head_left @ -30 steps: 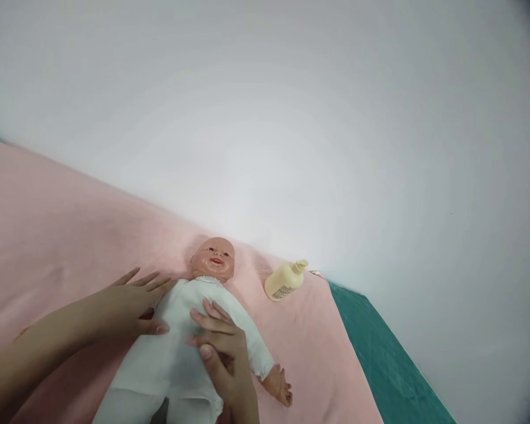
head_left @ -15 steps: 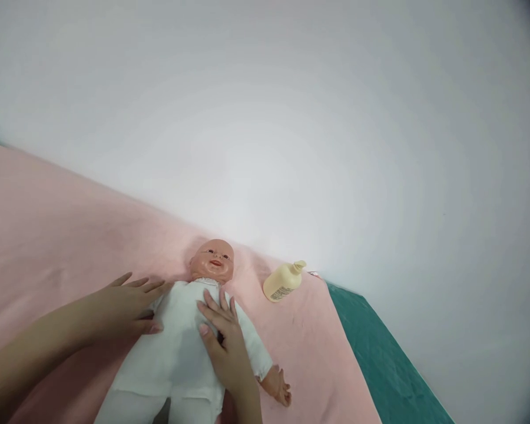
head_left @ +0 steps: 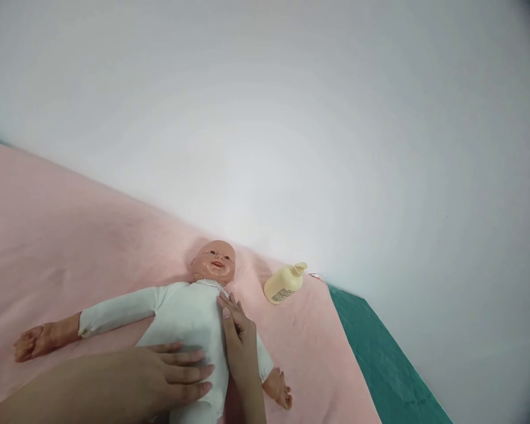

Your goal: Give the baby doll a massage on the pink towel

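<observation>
A baby doll in a white suit lies face up, its head toward the wall and its arms spread. My left hand lies across the doll's lower belly with the fingers stretched out flat. At the doll's shoulder, on the right side of its chest, rests my right hand, fingers extended and holding nothing. A cream pump bottle stands to the right of the doll's head, apart from both hands. The doll's legs are mostly hidden or outside the picture.
The doll and bottle are on a pink cloth. Beyond the cloth's right edge a green surface shows. A plain pale wall rises directly behind.
My left hand has moved from the doll's left-side armpit down onto its belly, uncovering that arm. My right hand has slid slightly right, from the chest to the shoulder side.
</observation>
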`<state>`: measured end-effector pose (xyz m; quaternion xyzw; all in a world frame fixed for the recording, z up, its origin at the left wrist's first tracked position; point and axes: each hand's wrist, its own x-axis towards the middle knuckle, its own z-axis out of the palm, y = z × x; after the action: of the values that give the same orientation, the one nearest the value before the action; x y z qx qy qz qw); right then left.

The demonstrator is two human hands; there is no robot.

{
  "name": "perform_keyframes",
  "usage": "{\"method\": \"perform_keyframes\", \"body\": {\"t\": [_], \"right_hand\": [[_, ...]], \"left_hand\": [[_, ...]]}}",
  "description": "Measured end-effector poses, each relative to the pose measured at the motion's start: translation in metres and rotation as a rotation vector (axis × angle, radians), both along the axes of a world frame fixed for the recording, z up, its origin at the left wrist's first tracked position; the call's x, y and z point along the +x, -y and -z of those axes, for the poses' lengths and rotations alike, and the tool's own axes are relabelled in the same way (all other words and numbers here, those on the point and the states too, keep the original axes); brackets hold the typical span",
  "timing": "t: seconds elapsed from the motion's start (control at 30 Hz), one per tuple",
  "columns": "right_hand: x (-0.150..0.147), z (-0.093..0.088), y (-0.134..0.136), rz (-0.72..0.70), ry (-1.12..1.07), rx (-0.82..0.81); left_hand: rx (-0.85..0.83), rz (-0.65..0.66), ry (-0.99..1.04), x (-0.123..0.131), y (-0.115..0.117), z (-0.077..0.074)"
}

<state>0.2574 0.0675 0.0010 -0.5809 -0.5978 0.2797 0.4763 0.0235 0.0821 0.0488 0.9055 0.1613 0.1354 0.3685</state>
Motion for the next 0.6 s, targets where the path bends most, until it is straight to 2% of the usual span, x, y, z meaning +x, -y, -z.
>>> {"method": "perform_keyframes", "body": {"t": [0.07,0.27,0.37,0.43,0.5,0.6], "right_hand": [[0.000,-0.002,0.001,0.017,-0.093,-0.015],[-0.004,-0.010,0.003,0.062,-0.388,-0.030],[-0.005,-0.011,0.006,0.059,-0.482,-0.015],[-0.006,-0.014,0.010,0.043,-0.453,0.015],[-0.008,-0.018,0.015,-0.034,-0.376,0.059],[-0.016,-0.025,0.022,-0.354,-0.228,0.085]], "left_hand": [[-0.053,0.021,-0.028,0.008,-0.004,0.002],[0.125,-0.202,-0.296,0.012,-0.031,0.027],[0.142,-0.266,-0.433,0.011,-0.040,0.026],[0.171,-0.323,-0.475,0.010,-0.045,0.023],[0.192,-0.394,-0.500,0.007,-0.051,0.021],[0.168,-0.442,-0.550,-0.001,-0.059,0.021]]}}
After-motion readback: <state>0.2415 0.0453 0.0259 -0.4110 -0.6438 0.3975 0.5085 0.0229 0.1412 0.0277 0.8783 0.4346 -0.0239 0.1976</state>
